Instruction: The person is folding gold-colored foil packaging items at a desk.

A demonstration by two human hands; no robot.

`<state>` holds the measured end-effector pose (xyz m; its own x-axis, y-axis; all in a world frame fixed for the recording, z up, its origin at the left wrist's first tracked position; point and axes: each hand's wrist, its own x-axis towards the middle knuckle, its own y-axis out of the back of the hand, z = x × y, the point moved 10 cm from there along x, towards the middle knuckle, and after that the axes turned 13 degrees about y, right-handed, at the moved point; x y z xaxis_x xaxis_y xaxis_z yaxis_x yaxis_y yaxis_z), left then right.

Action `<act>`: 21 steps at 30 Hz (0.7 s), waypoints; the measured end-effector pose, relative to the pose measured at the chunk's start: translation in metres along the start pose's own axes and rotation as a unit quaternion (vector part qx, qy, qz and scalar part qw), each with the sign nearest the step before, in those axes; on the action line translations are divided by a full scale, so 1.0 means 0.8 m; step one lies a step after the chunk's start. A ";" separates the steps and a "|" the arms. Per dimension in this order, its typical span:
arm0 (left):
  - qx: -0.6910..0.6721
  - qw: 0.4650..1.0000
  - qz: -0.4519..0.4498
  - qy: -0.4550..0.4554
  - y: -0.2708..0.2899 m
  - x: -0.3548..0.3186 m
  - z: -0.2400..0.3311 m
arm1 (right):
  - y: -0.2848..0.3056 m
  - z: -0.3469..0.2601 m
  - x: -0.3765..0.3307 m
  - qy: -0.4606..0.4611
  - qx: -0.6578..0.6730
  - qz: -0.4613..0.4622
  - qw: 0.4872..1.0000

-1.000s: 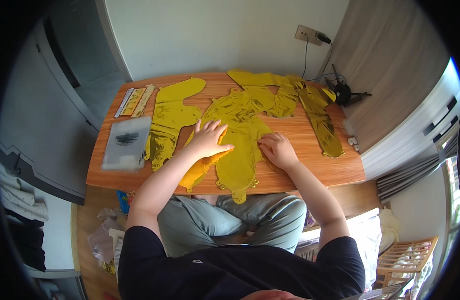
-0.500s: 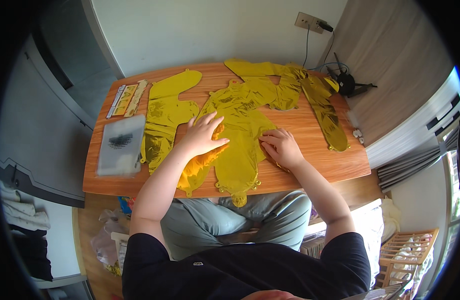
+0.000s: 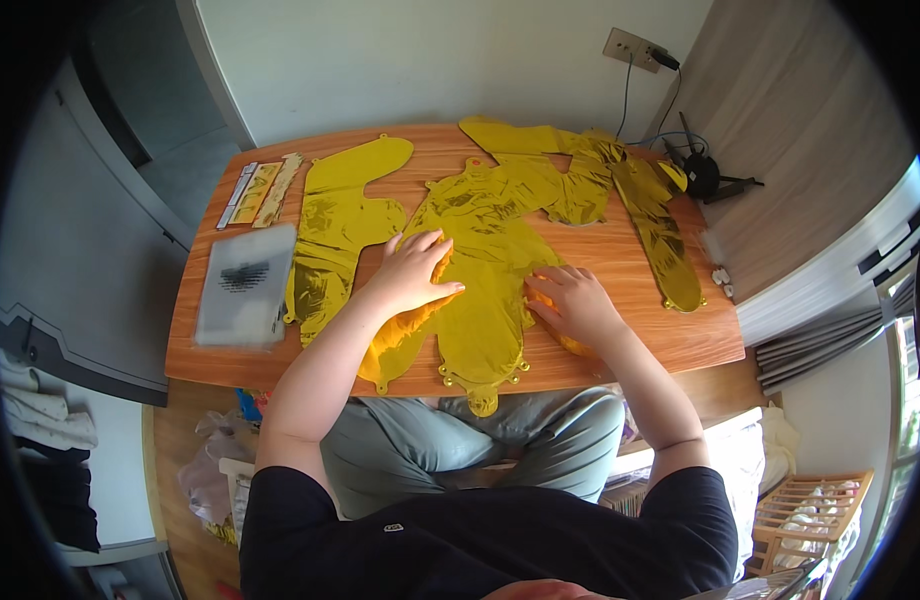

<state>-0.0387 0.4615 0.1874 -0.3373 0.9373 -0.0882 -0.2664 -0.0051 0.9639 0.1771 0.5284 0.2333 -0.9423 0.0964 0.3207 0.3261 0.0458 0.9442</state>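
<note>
A flat, deflated gold foil balloon [image 3: 480, 260] lies across the middle of the table, its narrow knobbed end hanging over the near edge. My left hand [image 3: 412, 270] rests on its left side, fingers spread and open. Beneath that palm is a ruffled orange piece [image 3: 395, 338], along the balloon's left lobe. On the other side, my right hand [image 3: 575, 300] lies open over a second orange piece [image 3: 542, 294], partly hidden by the fingers and palm. Whether these orange pieces are joined to the foil, I cannot tell.
Another flat gold foil piece [image 3: 345, 215] lies to the left, and more gold foil [image 3: 580, 185] stretches to the far right. A clear plastic sleeve [image 3: 242, 290] and printed strips [image 3: 255, 192] sit at the table's left. A black router [image 3: 702, 175] with cables stands at the back right.
My right hand has shifted slightly, and more of the orange piece shows under it. The left hand stays on the left orange piece. The whole view has moved a little.
</note>
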 end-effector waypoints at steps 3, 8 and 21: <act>0.001 1.000 -0.004 -0.002 0.001 -0.002 0.001 | -0.002 0.002 -0.004 -0.001 0.002 -0.007 1.000; 0.000 1.000 -0.004 0.002 -0.001 -0.002 -0.001 | -0.005 0.003 -0.005 0.005 0.005 -0.018 1.000; -0.010 0.995 0.062 0.079 0.050 0.007 -0.059 | -0.009 0.005 -0.007 0.004 0.013 0.013 1.000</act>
<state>-0.0938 0.4498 0.2134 -0.5059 0.8625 -0.0081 -0.2302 -0.1259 0.9650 0.1806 0.5312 0.2246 -0.9337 0.0904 0.3466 0.3530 0.0684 0.9331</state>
